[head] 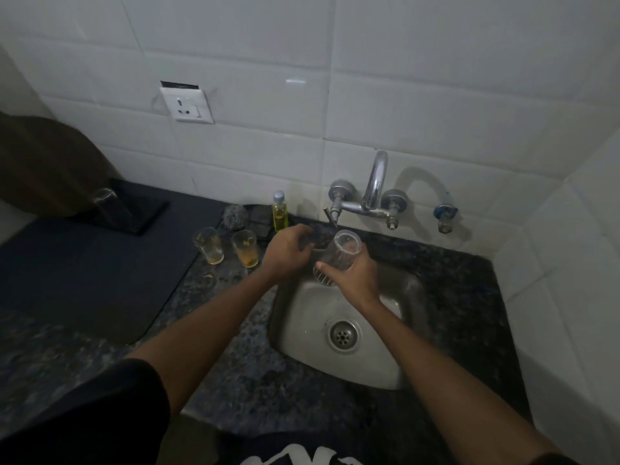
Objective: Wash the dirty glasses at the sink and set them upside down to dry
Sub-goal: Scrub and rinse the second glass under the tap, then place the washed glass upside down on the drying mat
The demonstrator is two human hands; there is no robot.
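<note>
We are washing one glass (339, 260) over the sink (412, 297), held in our right hand (355, 276) grip. Our left hand (288, 251) looks curled, holding nothing we can see. Next comes rinsing. Two dirty glasses (226, 246) wait at nine o'clock.

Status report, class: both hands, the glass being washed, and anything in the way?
Right hand grips clear glass, tilted over sink. Left hand beside it, grip unclear. Two dirty glasses wait.

bare forearms (201, 327), black short sleeve (110, 407), perhaps printed shirt (302, 459)
</note>
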